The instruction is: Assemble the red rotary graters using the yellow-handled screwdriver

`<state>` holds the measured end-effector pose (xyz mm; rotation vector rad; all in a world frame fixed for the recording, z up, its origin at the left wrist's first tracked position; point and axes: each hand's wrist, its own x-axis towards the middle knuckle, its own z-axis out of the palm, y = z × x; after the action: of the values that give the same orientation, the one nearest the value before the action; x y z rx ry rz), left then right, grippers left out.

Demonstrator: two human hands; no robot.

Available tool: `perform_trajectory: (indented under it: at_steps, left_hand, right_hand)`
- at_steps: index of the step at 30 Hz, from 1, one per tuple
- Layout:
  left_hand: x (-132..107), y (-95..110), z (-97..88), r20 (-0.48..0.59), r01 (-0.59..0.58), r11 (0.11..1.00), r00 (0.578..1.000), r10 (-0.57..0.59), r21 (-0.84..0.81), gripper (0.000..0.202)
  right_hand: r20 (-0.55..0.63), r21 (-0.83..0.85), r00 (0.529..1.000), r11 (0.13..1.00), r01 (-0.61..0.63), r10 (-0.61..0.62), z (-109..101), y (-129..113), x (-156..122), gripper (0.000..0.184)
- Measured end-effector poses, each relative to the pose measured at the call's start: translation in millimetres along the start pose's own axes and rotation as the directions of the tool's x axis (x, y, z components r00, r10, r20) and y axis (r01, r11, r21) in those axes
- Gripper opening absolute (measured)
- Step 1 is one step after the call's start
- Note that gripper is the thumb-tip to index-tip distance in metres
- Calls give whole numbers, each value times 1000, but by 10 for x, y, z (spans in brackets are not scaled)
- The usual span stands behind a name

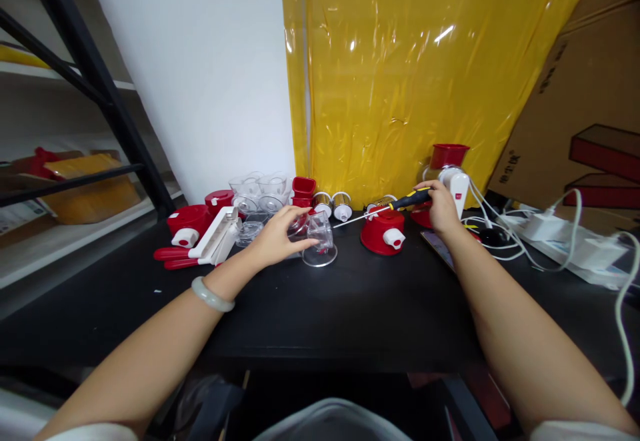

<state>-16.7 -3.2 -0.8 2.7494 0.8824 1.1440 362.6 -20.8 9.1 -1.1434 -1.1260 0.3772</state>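
The left hand (287, 236) pinches a clear plastic part (323, 229) at the bench (350, 321), probably to steady it. The right hand (443, 204) grips the screwdriver (411, 199) by its handle, apparently for control, tip near the part.

A small workshop is indicated: red parts (374, 238) and clear parts (324, 231) are set out in multiples on a black table (340, 321), a screwdriver (411, 199) is held above it, and the place is flanked by a rack (126, 141) and a carton (550, 114).
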Motion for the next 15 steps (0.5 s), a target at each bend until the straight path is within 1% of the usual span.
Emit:
perform_trajectory:
  at_steps: [3, 5, 7, 9, 11, 15]
  left_hand:
    - [0, 4, -4, 4, 3, 1000, 1000, -3, -4, 61]
    - [-2, 3, -6, 4, 5, 1000, 1000, -5, -13, 61]
    - [-4, -2, -6, 3, 7, 1000, 1000, -7, -18, 61]
    - [-6, -8, -3, 0, 4, 1000, 1000, -4, -17, 61]
    - [-6, -12, 0, 0, -2, 1000, 1000, 2, -16, 61]
    - [-4, -7, -3, 6, 6, 1000, 1000, -6, -17, 61]
  right_hand:
    - [-14, 2, 1000, 1000, 13, -13, 14, -10, -7, 14]
    - [1, -4, 999, 999, 32, -32, 17, -11, -14, 21]
    - [27, -36, 999, 998, 48, -47, 12, -6, -20, 29]
    - [38, -69, 998, 996, 52, -50, 3, 2, -21, 34]
    - [29, -53, 999, 998, 45, -44, -5, 6, -15, 33]
    - [28, 52, 1000, 999, -10, 9, -10, -11, 8, 20]
